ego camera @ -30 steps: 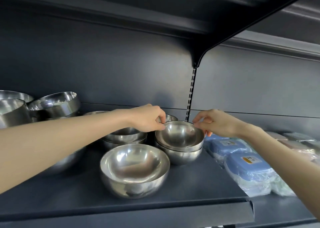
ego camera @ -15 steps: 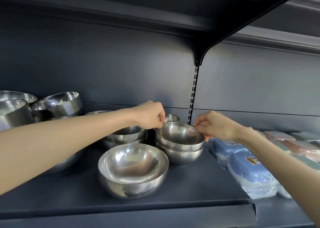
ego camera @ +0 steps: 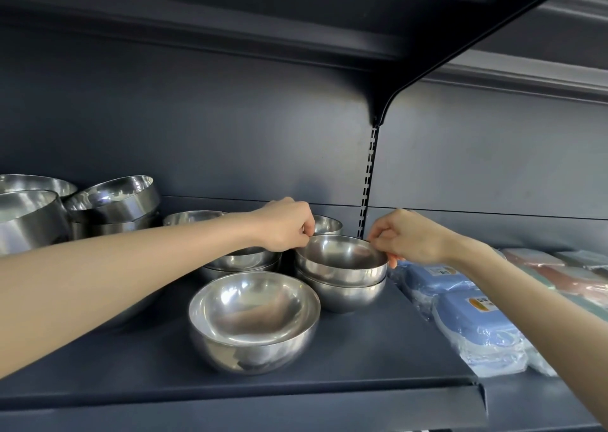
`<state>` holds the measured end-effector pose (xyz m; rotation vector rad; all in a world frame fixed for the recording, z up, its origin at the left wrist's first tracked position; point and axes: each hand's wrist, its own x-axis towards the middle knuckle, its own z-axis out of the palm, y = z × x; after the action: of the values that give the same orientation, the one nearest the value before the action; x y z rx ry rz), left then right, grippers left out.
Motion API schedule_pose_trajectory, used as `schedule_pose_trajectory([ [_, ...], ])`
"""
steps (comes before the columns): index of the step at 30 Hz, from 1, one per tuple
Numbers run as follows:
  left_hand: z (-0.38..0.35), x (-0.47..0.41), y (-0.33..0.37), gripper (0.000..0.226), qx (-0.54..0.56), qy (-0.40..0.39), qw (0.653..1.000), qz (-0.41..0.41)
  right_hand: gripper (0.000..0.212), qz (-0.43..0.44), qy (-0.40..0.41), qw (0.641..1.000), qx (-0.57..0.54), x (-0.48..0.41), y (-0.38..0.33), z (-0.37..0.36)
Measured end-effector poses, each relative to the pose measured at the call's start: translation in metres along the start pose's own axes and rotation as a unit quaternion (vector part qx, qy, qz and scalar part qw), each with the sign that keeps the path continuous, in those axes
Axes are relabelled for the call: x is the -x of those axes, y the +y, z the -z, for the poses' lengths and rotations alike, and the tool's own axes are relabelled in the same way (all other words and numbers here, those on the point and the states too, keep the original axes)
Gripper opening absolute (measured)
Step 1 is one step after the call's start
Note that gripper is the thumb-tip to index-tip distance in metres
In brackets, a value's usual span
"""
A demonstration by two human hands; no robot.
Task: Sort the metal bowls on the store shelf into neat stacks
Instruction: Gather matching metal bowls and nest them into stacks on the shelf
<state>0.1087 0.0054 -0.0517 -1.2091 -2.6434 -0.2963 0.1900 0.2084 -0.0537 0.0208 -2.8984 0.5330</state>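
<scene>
While the top bowl (ego camera: 342, 257) of a stack on the shelf (ego camera: 394, 343) is pinched at its rim by the left hand (ego camera: 286, 226) and right hand (ego camera: 408, 237), the front bowl (ego camera: 253, 320) and tilted bowls (ego camera: 115, 198) are judged unsorted.

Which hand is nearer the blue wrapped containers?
Right. The right hand pinches the top bowl at its rim beside the blue wrapped containers; the left hand pinches the opposite rim, across the bowl.

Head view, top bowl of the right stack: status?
Both pinching: left hand, right hand, on top bowl rim. Nested in lower bowl. Nearby: blue packs beside right hand.
</scene>
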Motion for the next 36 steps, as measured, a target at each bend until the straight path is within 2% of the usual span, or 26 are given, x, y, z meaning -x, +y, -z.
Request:
schedule_pose_trajectory([
  [7,0.006,0.003,0.005,0.023,-0.024,-0.025,0.999,0.016,0.018,0.007,0.004,1.000,0.010,0.003,0.000,0.004],
  [13,0.027,0.012,-0.002,0.025,0.002,-0.037,0.999,0.033,0.019,0.033,0.020,0.998,0.042,-0.001,-0.007,0.011],
  [18,0.053,0.030,-0.020,0.021,-0.066,-0.040,0.996,0.049,0.020,0.078,0.023,0.994,0.079,-0.013,-0.027,0.016],
  [24,0.099,0.062,-0.064,0.015,-0.125,-0.033,0.986,0.103,0.019,0.123,0.002,0.989,0.086,-0.042,-0.081,0.012],
  [31,0.141,0.104,-0.138,0.019,-0.172,-0.015,0.973,0.151,0.011,0.148,-0.015,0.984,0.100,-0.082,-0.156,-0.007],
  [36,0.159,0.128,-0.201,0.023,-0.186,-0.032,0.968,0.166,0.021,0.139,-0.025,0.985,0.098,-0.111,-0.217,-0.026],
])
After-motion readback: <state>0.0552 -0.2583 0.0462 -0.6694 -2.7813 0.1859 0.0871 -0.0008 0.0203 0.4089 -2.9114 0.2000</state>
